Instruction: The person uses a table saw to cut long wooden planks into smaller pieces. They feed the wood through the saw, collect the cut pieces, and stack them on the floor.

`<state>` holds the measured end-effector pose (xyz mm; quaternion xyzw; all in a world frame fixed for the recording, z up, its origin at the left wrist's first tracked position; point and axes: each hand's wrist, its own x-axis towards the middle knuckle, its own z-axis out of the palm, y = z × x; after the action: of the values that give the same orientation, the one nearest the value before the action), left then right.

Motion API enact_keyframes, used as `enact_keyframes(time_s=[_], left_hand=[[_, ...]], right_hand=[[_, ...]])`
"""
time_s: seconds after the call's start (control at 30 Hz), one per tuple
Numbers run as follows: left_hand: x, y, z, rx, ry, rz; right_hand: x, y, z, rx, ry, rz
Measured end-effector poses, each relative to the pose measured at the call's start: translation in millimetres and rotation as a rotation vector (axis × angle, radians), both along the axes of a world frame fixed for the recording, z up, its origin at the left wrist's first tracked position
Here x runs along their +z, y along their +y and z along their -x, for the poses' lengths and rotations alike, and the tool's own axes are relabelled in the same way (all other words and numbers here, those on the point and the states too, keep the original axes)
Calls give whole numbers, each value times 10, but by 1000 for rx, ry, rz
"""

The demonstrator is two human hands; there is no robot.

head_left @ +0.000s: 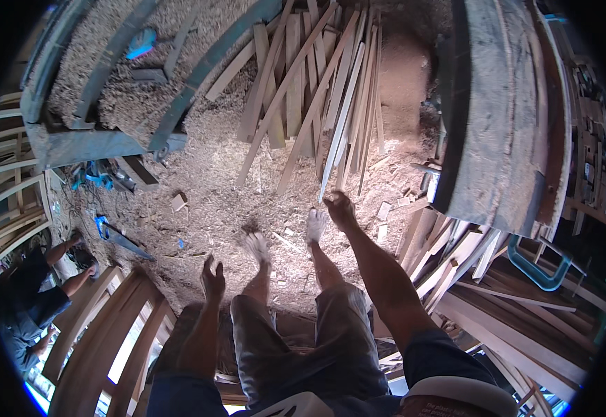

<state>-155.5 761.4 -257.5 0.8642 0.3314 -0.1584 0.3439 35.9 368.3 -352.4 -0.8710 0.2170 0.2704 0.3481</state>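
My left hand (213,279) hangs in the air left of my knees, fingers apart and holding nothing. Farther forward, my right hand (340,210) has its fingers curled at the near end of a long, thin, pale wooden strip (343,118). Its fingertips meet that end, though the grip itself is small in the picture. The strip runs away from me over a pile of long wooden strips (292,83) on the sawdust-covered ground. My bare, dusty feet (317,224) stand just short of the pile.
Curved timbers (206,69) lie at the far left, with a handsaw (124,240) nearer. At left, a person (28,299) works beside curved ribs (98,340). A large dusty curved timber (501,104) rises on the right, with a blue-green clamp (541,267) and stacked boards (511,326) near it.
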Motion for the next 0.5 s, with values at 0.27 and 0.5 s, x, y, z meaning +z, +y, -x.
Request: enact_keyframes(time_s=[0.27,0.5], left_hand=[[-1720,-367,-2722,-64,-160,304],[-1336,-1460,-2684,-387,-163,621]], right_hand=[[-1139,314,-771,-319,28,-445],[-235,528,-548,-183,-227,-652]])
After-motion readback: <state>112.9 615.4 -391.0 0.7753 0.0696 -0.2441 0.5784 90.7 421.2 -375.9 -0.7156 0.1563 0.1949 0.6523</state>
